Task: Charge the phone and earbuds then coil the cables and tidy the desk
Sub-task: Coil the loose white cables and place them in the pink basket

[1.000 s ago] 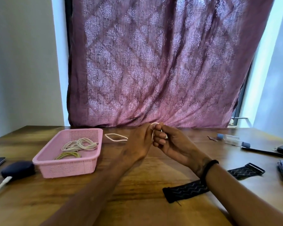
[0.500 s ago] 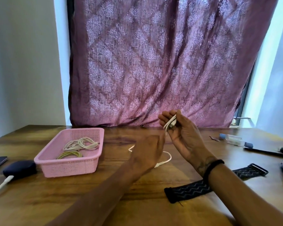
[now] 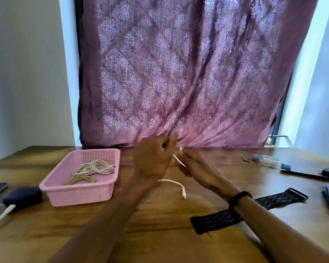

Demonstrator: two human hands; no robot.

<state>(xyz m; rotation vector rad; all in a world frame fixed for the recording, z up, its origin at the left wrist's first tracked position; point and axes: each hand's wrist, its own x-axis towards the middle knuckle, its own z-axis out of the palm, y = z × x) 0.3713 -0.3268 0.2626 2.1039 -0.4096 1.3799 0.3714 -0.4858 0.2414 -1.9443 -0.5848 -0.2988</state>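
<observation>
Head view: your left hand (image 3: 152, 156) & right hand (image 3: 186, 164) both pinch the white cable (image 3: 176, 184) above the tabletop (image 3: 160, 221); its free end trails below. Keep loops even, w/ light tension, then drop it into the pink basket (image 3: 80, 194).

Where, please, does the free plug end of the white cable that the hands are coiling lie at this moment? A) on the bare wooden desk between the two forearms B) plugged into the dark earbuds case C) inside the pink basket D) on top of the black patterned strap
A: the white cable trails down from the hands and its plug rests on the wooden desk between the forearms, apart from the pink basket and the black patterned strap.
</observation>
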